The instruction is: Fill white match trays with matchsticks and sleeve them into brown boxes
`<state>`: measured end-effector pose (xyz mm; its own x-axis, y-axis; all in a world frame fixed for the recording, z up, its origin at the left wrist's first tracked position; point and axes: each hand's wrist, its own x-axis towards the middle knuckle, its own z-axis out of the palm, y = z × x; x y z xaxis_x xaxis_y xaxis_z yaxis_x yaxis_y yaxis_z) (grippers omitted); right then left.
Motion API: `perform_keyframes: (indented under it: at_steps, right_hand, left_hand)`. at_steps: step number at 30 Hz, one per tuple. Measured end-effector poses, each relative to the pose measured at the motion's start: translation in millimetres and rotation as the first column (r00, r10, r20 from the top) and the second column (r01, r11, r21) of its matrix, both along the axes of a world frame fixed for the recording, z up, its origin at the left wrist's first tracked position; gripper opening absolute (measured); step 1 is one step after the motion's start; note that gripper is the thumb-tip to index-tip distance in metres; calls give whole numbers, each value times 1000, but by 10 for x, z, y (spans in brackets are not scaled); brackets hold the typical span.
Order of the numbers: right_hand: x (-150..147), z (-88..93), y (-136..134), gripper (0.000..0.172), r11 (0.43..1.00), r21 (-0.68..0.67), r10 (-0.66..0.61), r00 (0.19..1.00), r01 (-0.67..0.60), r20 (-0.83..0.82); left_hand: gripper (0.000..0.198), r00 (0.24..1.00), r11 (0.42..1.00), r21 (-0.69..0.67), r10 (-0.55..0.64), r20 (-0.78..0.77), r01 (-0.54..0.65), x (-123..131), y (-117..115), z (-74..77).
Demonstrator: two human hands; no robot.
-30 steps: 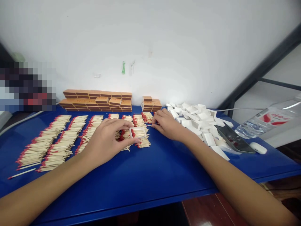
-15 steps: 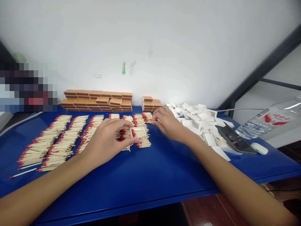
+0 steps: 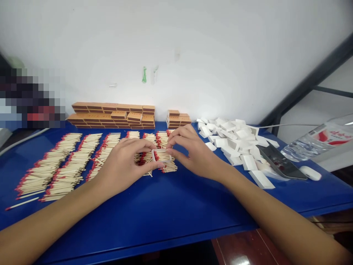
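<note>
Between the thumb and fingers of my left hand [image 3: 125, 165] is a small white tray [image 3: 161, 160] with red-headed matches lying in it. My right hand [image 3: 190, 149] is at the tray's right end, its thumb and fingertips pinched together over the edge; whatever they hold is too small to make out. Rows of red-headed matches [image 3: 64, 165] lie on the blue table [image 3: 165, 213], some behind and under the tray. One loose match [image 3: 22, 203] lies apart at the left.
Orange-brown matchboxes [image 3: 100, 119] stand stacked along the wall, with a smaller stack [image 3: 178, 119] beside them. A heap of white trays [image 3: 237, 140] lies at the right, near a phone [image 3: 281, 162], a white case [image 3: 310, 173] and a plastic bottle [image 3: 317, 139].
My right hand has moved left and down from the matches behind to the tray's right end. My left hand still holds the tray in about the same place.
</note>
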<state>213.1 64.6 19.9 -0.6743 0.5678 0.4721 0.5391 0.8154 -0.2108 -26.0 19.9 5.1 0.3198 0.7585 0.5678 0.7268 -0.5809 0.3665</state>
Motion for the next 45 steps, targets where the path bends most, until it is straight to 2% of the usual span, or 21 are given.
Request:
perform_keyframes:
  at_steps: [5, 8, 12, 19, 24, 29, 34, 40, 45]
  right_hand:
    - [231, -76, 318, 18, 989, 79, -122, 992, 123, -21]
    - [386, -191, 546, 13, 982, 51, -183, 981, 180, 59]
    - [465, -294, 689, 9, 982, -7, -185, 977, 187, 105]
    - [368, -290, 631, 12, 988, -28, -144, 979, 150, 145]
    - [360, -205, 565, 15, 989, -48, -127, 974, 139, 188]
    - [430, -134, 531, 10, 989, -94, -86, 969, 111, 233]
    - [446, -174, 542, 3, 990, -80, -98, 969, 119, 226]
    - [402, -223, 568, 9, 990, -72, -103, 962, 125, 253]
    - [367, -195, 529, 13, 990, -67, -103, 958, 125, 266]
  left_hand:
    - [43, 1000, 1000, 8, 21, -2, -21, -6, 3, 6]
    - [42, 1000, 1000, 17, 26, -15, -26, -15, 12, -1]
    - [43, 999, 999, 39, 29, -21, -28, -16, 17, -1]
    - [44, 1000, 1000, 28, 0, -16, 0, -11, 8, 11]
    - [44, 1000, 999, 49, -8, -15, 9, -7, 14, 11]
    - [42, 1000, 999, 47, -2, -14, 2, -8, 22, 0]
    - [42, 1000, 999, 47, 15, -26, -14, -15, 21, -10]
    - [41, 999, 999, 52, 10, -33, -8, -22, 16, -2]
    - [41, 999, 999, 43, 7, -31, -5, -35, 30, -3]
